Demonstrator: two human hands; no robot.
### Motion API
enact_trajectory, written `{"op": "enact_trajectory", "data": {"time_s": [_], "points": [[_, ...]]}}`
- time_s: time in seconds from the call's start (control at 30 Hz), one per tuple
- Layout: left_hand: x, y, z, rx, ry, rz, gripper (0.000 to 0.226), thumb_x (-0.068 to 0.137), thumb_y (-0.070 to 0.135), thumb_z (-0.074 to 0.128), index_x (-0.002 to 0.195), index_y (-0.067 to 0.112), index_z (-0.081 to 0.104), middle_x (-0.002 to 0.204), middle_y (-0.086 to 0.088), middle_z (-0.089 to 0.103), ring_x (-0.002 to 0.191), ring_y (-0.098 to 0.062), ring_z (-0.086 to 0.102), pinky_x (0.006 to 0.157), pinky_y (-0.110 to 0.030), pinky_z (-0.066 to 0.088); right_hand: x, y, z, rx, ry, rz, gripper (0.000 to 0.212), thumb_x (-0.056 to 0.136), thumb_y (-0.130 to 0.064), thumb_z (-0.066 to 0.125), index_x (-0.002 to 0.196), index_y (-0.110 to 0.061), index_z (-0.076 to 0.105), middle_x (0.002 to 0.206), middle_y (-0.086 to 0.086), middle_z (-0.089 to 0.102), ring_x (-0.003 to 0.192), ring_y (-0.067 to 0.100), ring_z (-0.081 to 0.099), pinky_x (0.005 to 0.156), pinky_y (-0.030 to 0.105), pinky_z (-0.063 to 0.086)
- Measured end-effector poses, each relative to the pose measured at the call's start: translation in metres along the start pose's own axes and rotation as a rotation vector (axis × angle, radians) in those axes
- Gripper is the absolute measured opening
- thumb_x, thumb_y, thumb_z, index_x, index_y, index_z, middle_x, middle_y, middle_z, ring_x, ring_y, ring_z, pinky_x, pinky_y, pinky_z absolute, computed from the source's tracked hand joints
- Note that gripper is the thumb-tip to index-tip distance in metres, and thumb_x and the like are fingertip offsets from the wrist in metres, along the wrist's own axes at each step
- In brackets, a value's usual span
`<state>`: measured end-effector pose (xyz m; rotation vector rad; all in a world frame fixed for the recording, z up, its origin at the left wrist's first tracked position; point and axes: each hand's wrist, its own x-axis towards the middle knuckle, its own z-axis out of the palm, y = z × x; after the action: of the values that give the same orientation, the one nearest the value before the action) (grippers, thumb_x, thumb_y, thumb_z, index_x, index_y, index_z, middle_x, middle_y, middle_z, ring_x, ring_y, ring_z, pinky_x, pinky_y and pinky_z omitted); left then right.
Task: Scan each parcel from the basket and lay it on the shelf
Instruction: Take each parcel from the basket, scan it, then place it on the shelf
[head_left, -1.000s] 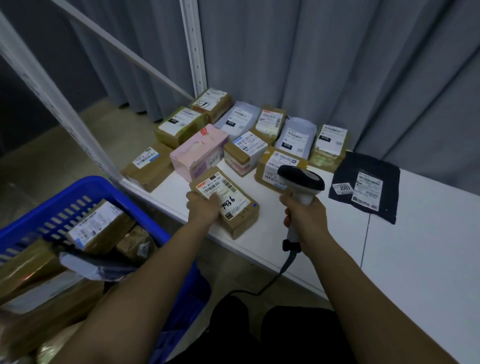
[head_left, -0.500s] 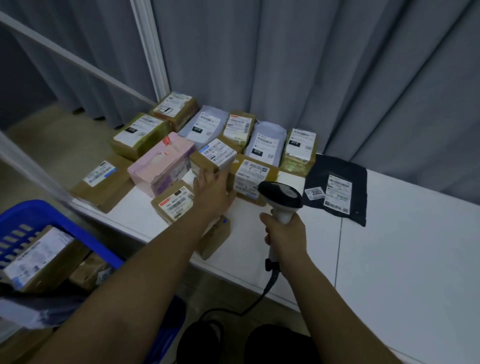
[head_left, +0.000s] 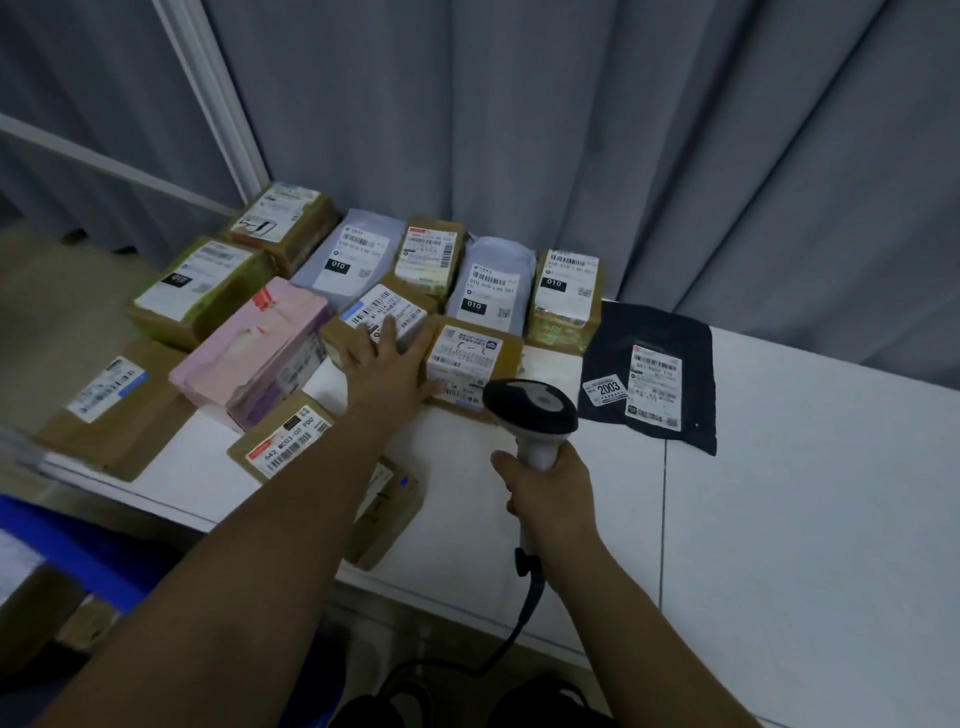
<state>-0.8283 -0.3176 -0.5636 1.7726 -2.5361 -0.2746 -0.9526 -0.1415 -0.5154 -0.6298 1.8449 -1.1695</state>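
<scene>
A brown parcel (head_left: 284, 442) with a white barcode label lies on the white shelf (head_left: 805, 545) near its front edge, partly hidden under my left forearm. My left hand (head_left: 387, 374) reaches past it with straight, spread fingers. The fingertips rest on a small brown box (head_left: 382, 312) and the thumb lies against another labelled box (head_left: 467, 358). My right hand (head_left: 550, 493) grips the handle of a black-and-white barcode scanner (head_left: 530, 408), held upright over the shelf, its cable hanging down. Only a corner of the blue basket (head_left: 78, 551) shows at lower left.
Several scanned parcels sit in rows at the shelf's back left: a pink box (head_left: 254, 348), grey mailer bags (head_left: 491, 291), brown boxes. A black bag (head_left: 652, 374) lies to their right. A grey curtain hangs behind and a white shelf post (head_left: 218, 104) stands at left.
My left hand let go of the brown parcel and moved forward onto the boxes behind it. The view shifted right, so the basket slid mostly out of sight. The scanner stayed in my right hand.
</scene>
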Motion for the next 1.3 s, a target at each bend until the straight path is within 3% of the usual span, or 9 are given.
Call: {"op": "enact_trajectory", "data": {"time_s": [0.2,0.43,0.67,0.8,0.87,0.93,1.0,1.13,1.3], "points": [[0.012,0.007,-0.003,0.003,0.037,-0.093,0.066,0.098,0.033,0.044,0.151,0.036,0.005,0.157,-0.013,0.007,0.142,-0.044,0.007,0.112,-0.058,0.018,0.002,0.003,0.003,-0.004,-0.006,0.002,0.018,0.084,-0.018,0.071,0.082,-0.018,0.053,0.077,0.005,0.058,0.076,0.024,0.058,0.082,0.048,0.055],[0.013,0.015,-0.002,-0.038,0.040,-0.128,0.076,0.093,0.032,0.055,0.152,0.031,0.007,0.153,-0.018,0.013,0.141,-0.042,0.011,0.111,-0.056,0.023,0.002,0.002,0.001,-0.011,0.007,0.006,0.020,0.084,-0.016,0.070,0.080,-0.016,0.051,0.076,0.007,0.057,0.073,0.025,0.058,0.077,0.044,0.054],[0.004,-0.006,-0.007,-0.257,-0.012,-0.060,0.063,0.098,0.021,0.044,0.153,0.015,0.012,0.157,-0.023,0.003,0.145,-0.039,0.010,0.111,-0.051,0.029,-0.002,0.000,0.010,0.027,-0.013,0.020,0.020,0.084,-0.015,0.070,0.079,-0.016,0.051,0.072,0.006,0.055,0.066,0.020,0.053,0.071,0.038,0.051],[-0.010,-0.030,-0.011,-0.278,0.035,0.103,0.055,0.094,0.021,0.039,0.148,0.011,0.031,0.150,-0.027,0.027,0.136,-0.045,0.029,0.103,-0.052,0.037,-0.009,-0.003,0.023,0.067,-0.040,0.014,0.020,0.083,-0.014,0.071,0.078,-0.016,0.051,0.069,0.005,0.053,0.065,0.020,0.051,0.071,0.037,0.048],[-0.016,-0.037,-0.011,-0.272,0.036,0.194,0.059,0.081,0.027,0.025,0.125,0.010,0.060,0.126,-0.023,0.054,0.116,-0.043,0.048,0.088,-0.050,0.046,-0.013,-0.005,0.028,0.089,-0.046,0.009,0.020,0.083,-0.014,0.070,0.078,-0.016,0.051,0.069,0.005,0.052,0.065,0.020,0.051,0.069,0.036,0.046],[-0.023,-0.037,-0.011,-0.263,0.012,0.255,0.058,0.074,0.027,0.022,0.103,0.011,0.070,0.106,-0.018,0.063,0.102,-0.039,0.055,0.079,-0.047,0.048,-0.017,-0.007,0.032,0.098,-0.056,0.001,0.021,0.084,-0.012,0.069,0.077,-0.014,0.049,0.067,0.005,0.051,0.061,0.019,0.049,0.066,0.034,0.044],[-0.038,-0.028,-0.023,-0.245,-0.031,0.248,0.052,0.079,0.022,0.028,0.109,0.014,0.070,0.114,-0.015,0.063,0.108,-0.038,0.053,0.084,-0.046,0.047,-0.021,-0.008,0.035,0.103,-0.076,0.000,0.022,0.084,-0.010,0.069,0.077,-0.013,0.049,0.065,0.006,0.051,0.058,0.018,0.048,0.064,0.033,0.042],[-0.077,-0.029,-0.030,-0.224,-0.016,0.133,0.041,0.091,0.012,0.047,0.131,0.020,0.052,0.134,-0.009,0.048,0.123,-0.030,0.039,0.097,-0.034,0.034,-0.027,-0.009,0.038,0.080,-0.128,-0.002,0.023,0.085,-0.010,0.069,0.076,-0.013,0.049,0.065,0.005,0.051,0.055,0.017,0.048,0.060,0.032,0.041],[-0.148,-0.057,-0.036,-0.168,0.035,0.162,0.034,0.085,0.028,0.039,0.104,0.009,0.060,0.110,-0.012,0.056,0.103,-0.028,0.050,0.088,-0.039,0.042,-0.030,-0.011,0.034,0.087,-0.134,-0.013,0.020,0.086,-0.007,0.069,0.077,-0.012,0.051,0.067,0.008,0.051,0.057,0.018,0.048,0.063,0.033,0.042]]}}
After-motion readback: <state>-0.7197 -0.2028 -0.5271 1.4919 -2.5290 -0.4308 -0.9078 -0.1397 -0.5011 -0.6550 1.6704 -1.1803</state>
